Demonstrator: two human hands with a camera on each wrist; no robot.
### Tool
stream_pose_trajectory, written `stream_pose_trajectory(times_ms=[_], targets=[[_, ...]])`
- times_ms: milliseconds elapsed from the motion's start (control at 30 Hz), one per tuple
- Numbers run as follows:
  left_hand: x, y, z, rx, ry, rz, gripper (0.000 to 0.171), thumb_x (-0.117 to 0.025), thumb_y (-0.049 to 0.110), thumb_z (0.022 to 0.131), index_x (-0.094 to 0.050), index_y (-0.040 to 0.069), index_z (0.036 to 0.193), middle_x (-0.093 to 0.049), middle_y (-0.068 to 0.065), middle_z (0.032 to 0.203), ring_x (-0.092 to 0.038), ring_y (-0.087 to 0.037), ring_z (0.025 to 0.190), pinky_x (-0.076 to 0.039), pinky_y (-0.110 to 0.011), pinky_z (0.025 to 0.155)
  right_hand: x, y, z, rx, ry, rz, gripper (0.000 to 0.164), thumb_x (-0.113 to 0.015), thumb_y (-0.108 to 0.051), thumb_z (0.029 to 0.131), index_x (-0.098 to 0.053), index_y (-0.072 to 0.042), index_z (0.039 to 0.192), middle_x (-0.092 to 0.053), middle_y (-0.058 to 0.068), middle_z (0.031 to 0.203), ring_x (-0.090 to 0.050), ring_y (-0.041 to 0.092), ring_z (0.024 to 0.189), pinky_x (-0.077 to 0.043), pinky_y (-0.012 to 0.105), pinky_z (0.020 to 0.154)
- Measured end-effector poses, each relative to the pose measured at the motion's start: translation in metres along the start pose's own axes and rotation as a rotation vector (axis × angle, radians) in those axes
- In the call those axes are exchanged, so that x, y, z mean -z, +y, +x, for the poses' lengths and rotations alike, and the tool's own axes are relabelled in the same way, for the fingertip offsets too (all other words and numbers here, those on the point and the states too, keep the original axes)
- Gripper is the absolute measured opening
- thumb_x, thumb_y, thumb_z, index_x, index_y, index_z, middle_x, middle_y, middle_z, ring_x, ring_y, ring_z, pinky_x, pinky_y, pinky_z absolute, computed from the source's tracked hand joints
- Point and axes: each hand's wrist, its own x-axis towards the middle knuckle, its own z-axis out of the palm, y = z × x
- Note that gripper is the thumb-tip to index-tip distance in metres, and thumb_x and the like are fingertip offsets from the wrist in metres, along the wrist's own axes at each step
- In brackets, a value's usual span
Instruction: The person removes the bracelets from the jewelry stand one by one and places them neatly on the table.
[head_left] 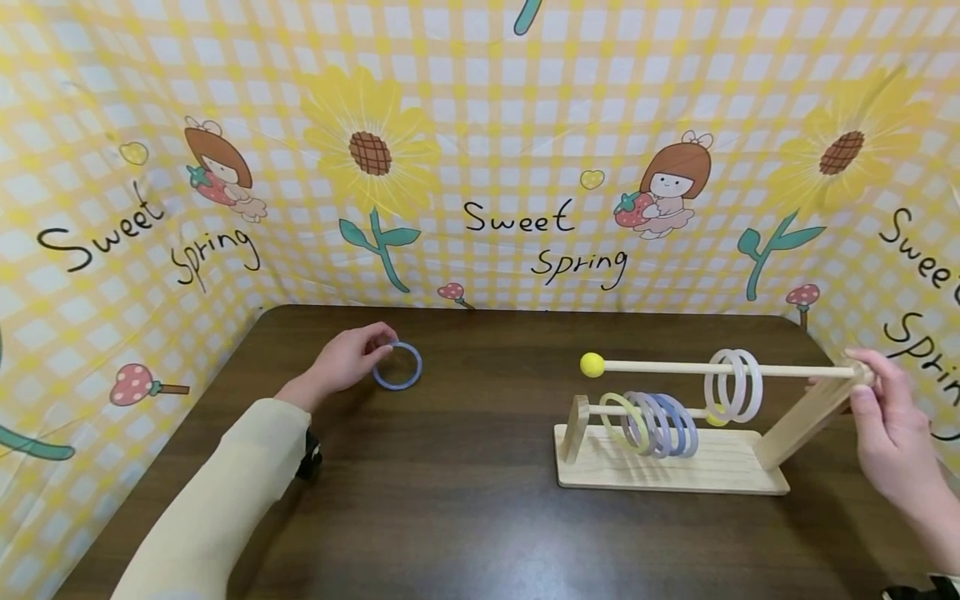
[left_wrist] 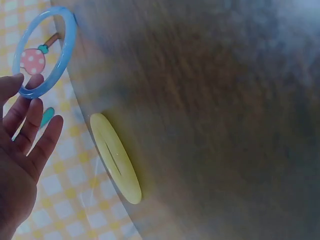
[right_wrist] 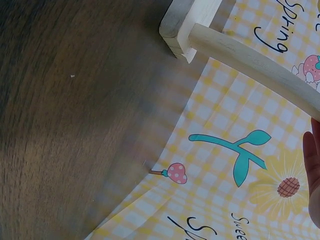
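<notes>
My left hand (head_left: 348, 357) pinches a blue bangle (head_left: 421, 367) between thumb and fingers, above the far left of the table. In the left wrist view the bangle (left_wrist: 69, 42) is tilted up, and the other fingers are spread away from it. A yellow bangle (left_wrist: 116, 159) lies near the table edge there; I cannot make it out in the head view. At the right, my right hand (head_left: 896, 425) grips the top of the slanted post (head_left: 813, 417) of a wooden bangle stand (head_left: 727, 467). Only part of this hand (right_wrist: 313, 175) shows in the right wrist view.
Two whitish bangles (head_left: 755, 387) hang on the upper rod (head_left: 660, 367), which ends in a yellow ball (head_left: 592, 365). Yellow, purple and blue bangles (head_left: 660, 427) hang on the lower rod. A yellow checked cloth (head_left: 495, 150) surrounds the brown table (head_left: 450, 517) at the back and sides.
</notes>
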Motion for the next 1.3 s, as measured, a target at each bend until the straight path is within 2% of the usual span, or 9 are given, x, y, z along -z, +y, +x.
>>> stream_pose_trajectory(times_ms=[233, 433, 533, 733, 1033, 1300], targets=[[-0.004, -0.016, 0.007, 0.042, -0.029, -0.009, 0.011, -0.061, 0.007, 0.095, -0.062, 0.008, 0.106, -0.064, -0.005, 0.089, -0.058, -0.023, 0.080, -0.047, -0.041, 0.071, 0.000, -0.001, 0.001, 0.004, 0.005, 0.000, 0.034, -0.034, 0.008, 0.100, -0.033, 0.014, 0.134, -0.056, -0.031, 0.113, -0.052, -0.013, 0.097, -0.036, 0.004, 0.080], [-0.010, -0.026, 0.010, 0.060, -0.059, 0.004, 0.009, -0.061, 0.008, 0.095, -0.064, 0.008, 0.104, -0.065, -0.005, 0.089, -0.059, -0.021, 0.080, -0.048, -0.041, 0.071, -0.002, 0.001, 0.001, 0.032, 0.005, 0.059, 0.035, -0.034, 0.010, 0.100, -0.030, 0.017, 0.134, -0.059, -0.025, 0.112, -0.056, -0.010, 0.093, -0.039, 0.004, 0.078], [-0.010, -0.027, 0.011, 0.080, -0.073, 0.007, 0.007, -0.062, 0.009, 0.095, -0.064, 0.008, 0.102, -0.065, -0.005, 0.088, -0.058, -0.021, 0.079, -0.047, -0.042, 0.071, -0.002, 0.002, 0.001, 0.038, 0.006, 0.062, 0.035, -0.034, 0.011, 0.099, -0.030, 0.018, 0.133, -0.059, -0.024, 0.112, -0.056, -0.009, 0.093, -0.039, 0.004, 0.078], [-0.010, -0.026, 0.014, 0.112, -0.101, 0.022, 0.006, -0.062, 0.007, 0.094, -0.065, 0.007, 0.099, -0.064, -0.004, 0.087, -0.058, -0.022, 0.080, -0.046, -0.042, 0.074, 0.000, -0.001, 0.002, 0.021, -0.005, -0.004, 0.034, -0.034, 0.007, 0.101, -0.032, 0.016, 0.133, -0.056, -0.030, 0.113, -0.053, -0.012, 0.094, -0.038, 0.004, 0.078], [-0.013, -0.029, 0.016, 0.114, -0.130, 0.047, 0.006, -0.061, 0.004, 0.094, -0.065, 0.008, 0.098, -0.062, -0.005, 0.086, -0.057, -0.024, 0.081, -0.046, -0.044, 0.074, 0.001, -0.004, 0.002, 0.010, -0.006, -0.015, 0.034, -0.034, 0.007, 0.101, -0.033, 0.015, 0.134, -0.055, -0.032, 0.113, -0.053, -0.014, 0.097, -0.037, 0.003, 0.079], [-0.016, -0.030, 0.018, 0.091, -0.118, 0.052, 0.006, -0.063, 0.002, 0.091, -0.066, 0.006, 0.095, -0.061, -0.004, 0.083, -0.057, -0.024, 0.079, -0.046, -0.043, 0.073, 0.000, -0.003, 0.002, 0.018, -0.011, -0.029, 0.035, -0.034, 0.005, 0.101, -0.032, 0.014, 0.135, -0.054, -0.031, 0.114, -0.052, -0.012, 0.095, -0.038, 0.005, 0.079]])
